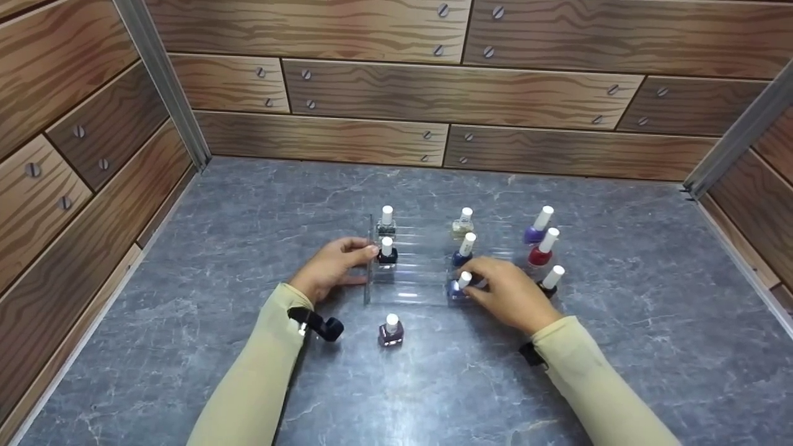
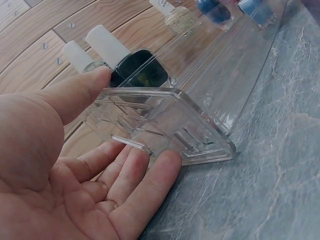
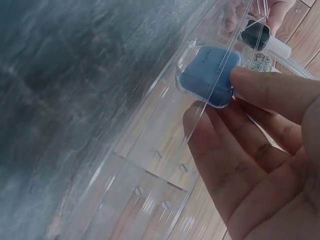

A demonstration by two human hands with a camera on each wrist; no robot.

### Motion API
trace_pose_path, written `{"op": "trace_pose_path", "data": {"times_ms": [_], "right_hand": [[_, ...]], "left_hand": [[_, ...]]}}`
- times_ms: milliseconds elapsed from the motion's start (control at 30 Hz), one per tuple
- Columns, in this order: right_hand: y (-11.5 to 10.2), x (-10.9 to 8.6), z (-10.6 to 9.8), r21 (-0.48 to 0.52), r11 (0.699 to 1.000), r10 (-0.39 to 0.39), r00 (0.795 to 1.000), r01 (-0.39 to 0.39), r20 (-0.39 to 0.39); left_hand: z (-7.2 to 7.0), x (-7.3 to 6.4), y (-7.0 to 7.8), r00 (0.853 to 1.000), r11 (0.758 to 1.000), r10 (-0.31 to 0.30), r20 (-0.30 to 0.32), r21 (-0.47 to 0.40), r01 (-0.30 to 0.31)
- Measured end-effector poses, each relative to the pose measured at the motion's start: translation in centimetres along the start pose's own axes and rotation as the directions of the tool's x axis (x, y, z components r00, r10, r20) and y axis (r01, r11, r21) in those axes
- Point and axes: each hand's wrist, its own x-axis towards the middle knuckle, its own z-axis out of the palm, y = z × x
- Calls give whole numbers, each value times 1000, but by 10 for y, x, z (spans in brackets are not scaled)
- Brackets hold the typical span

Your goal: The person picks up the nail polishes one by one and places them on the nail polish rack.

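Note:
A clear plastic rack [image 1: 409, 295] holds small nail polish bottles with white caps. My left hand [image 1: 334, 266] holds the rack's left end panel [image 2: 165, 125], thumb at its top edge and fingers against its lower side. Close to that thumb is a dark nail polish bottle [image 1: 388, 255], with a glittery bottle [image 1: 386, 224] behind it. My right hand [image 1: 511, 294] pinches a blue nail polish bottle [image 3: 210, 75] at the rack's front tier, its thumb near the neck. Behind this one stand a darker blue bottle [image 1: 462, 257] and a pale gold glitter bottle [image 1: 462, 228].
A plum bottle [image 1: 391, 334] stands on the grey marbled table [image 1: 204, 266] in front of the rack. To the right are a purple bottle [image 1: 534, 234], a red bottle [image 1: 540, 255] and a dark bottle [image 1: 549, 287], partly behind my right hand. Wood-patterned walls [image 1: 372, 93] enclose the table.

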Motion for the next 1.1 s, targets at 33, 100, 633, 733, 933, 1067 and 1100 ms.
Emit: {"op": "trace_pose_path", "data": {"times_ms": [33, 100, 633, 733, 933, 1067, 1100], "right_hand": [[0, 0, 0, 8, 1000, 5, 1000, -5, -1], [-1, 0, 0, 23, 1000, 14, 1000, -14, -5], [-2, -6, -22, 106, 991, 78, 994, -86, 76], [-7, -12, -40, 61, 991, 116, 990, -121, 84], [-16, -25, -71, 30, 986, 158, 984, -161, 84], [-19, -26, -77, 35, 987, 154, 985, -157, 77], [-20, -25, -78, 34, 988, 148, 986, -151, 73]], "left_hand": [[0, 0, 0, 1000, 1000, -1, -1, -1, 1], [1, -1, 1, 1000, 1000, 0, -2, -2, 0], [3, 2, 0, 1000, 1000, 16, 9, -8, -16], [5, 3, 0, 1000, 1000, 16, 13, -4, -16], [5, 3, -1, 1000, 1000, 14, 16, 0, -14], [0, 0, -1, 1000, 1000, 16, 19, -2, -16], [-2, 0, -2, 1000, 1000, 18, 19, -2, -18]]}}
